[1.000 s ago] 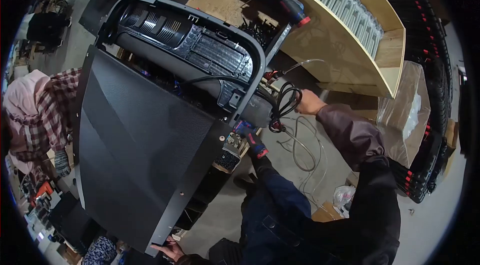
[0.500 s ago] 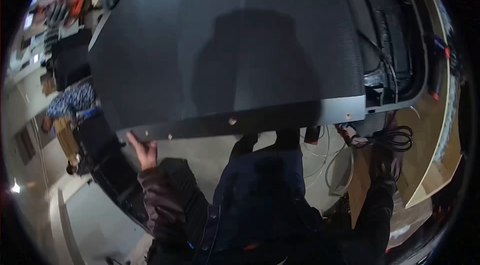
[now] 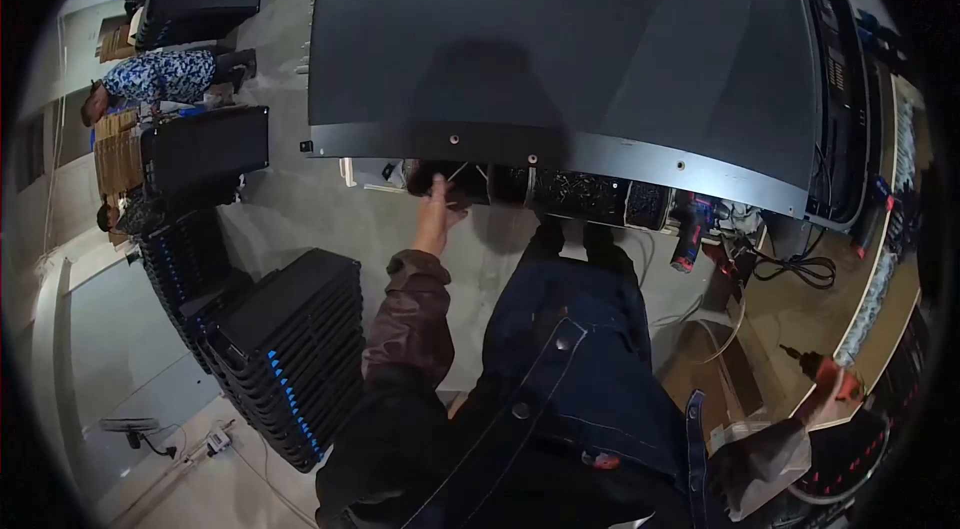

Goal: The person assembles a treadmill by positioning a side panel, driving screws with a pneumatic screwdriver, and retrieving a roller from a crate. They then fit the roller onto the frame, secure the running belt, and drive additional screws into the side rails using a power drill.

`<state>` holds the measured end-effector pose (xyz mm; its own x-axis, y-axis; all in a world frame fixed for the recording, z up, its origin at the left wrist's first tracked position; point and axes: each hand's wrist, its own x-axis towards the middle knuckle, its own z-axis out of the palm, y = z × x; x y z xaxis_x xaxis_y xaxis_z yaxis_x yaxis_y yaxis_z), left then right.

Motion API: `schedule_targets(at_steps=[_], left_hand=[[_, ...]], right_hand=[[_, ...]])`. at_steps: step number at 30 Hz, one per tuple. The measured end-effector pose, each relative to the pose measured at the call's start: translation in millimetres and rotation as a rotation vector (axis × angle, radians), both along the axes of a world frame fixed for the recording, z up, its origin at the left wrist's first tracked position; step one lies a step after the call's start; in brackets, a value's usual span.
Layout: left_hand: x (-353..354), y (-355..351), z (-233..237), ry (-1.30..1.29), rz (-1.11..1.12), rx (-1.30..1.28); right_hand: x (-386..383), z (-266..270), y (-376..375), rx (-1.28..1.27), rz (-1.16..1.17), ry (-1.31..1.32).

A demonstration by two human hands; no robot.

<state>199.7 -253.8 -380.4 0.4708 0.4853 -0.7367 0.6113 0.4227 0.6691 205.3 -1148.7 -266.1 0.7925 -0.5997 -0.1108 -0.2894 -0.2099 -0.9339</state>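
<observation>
A large black board (image 3: 560,39) with a grey edge strip (image 3: 400,141) and screw holes fills the upper middle of the view. Just below that edge, my left hand (image 3: 436,217) reaches up to the dark parts underneath, its index finger stretched out and its thumb apart. Black textured pieces (image 3: 580,193) show along the underside. Down at the lower right, my right hand (image 3: 826,395) is closed around a red and black power drill (image 3: 842,379), its dark tip pointing left. Part of this hand is hidden by the sleeve. A blue and red cordless tool (image 3: 690,234) sits beneath the board's right end.
A stack of black panels (image 3: 300,349) with blue spacers stands at left. Further off, a person (image 3: 165,77) in a patterned shirt bends beside more black panels (image 3: 205,159). Black cable (image 3: 800,269) lies coiled at right, near a wooden-sided bin (image 3: 885,334).
My left hand has left the board's edge and moved right, under it. My right hand has gone from below the board's right end to the lower right. The view has shifted, showing more floor at left.
</observation>
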Motion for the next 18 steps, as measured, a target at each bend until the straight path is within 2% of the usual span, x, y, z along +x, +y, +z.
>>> schedule_targets(at_steps=[1,3,4,5,6,7,8,10,11,14,15,16,18], left_hand=[[-1.3,-10.7,-10.6,0.144,-0.112,0.108],[-14.2,-4.0,-56.4,0.261,-0.356,0.303],[-18.8,3.8,-81.5,0.261,-0.469,0.448],[-24.6,12.8,-105.8,0.256,-0.547,0.620],[-20.7,20.1,-107.5,0.245,-0.582,0.782],[-16.5,23.5,-109.2,0.264,-0.543,1.031],[-11.7,35.6,-109.2,0.249,-0.532,1.022],[-6.9,65.4,-116.9,0.233,-0.523,1.299],[-5.7,75.1,-122.6,0.228,-0.513,1.284],[0.9,94.0,-139.5,0.296,-0.813,0.900],[0.8,95.0,-141.5,0.282,-0.811,0.886],[2.3,93.9,-139.7,0.291,-0.757,0.897],[6.2,89.3,-137.7,0.305,-0.691,0.964]], right_hand=[[-8.3,22.3,-3.0,0.038,-0.041,-0.099],[18.8,117.4,139.4,0.575,-0.206,-0.356],[8.1,124.9,139.5,0.993,0.477,-0.568],[1.3,130.8,141.8,1.033,0.362,-0.648],[-4.5,140.7,156.1,1.069,0.239,-0.725],[-6.1,140.9,172.6,1.263,0.230,-0.731],[-7.5,141.4,190.3,1.459,0.204,-0.731],[-12.5,138.6,215.3,1.348,0.076,-0.668],[-15.1,137.3,227.8,1.292,0.015,-0.630],[-23.5,114.9,272.9,1.268,-0.103,-0.578],[-23.9,114.0,294.5,1.259,-0.147,-0.545],[-23.9,111.4,307.9,1.096,-0.260,-0.488],[-29.2,94.0,317.2,1.189,0.083,-0.413]])
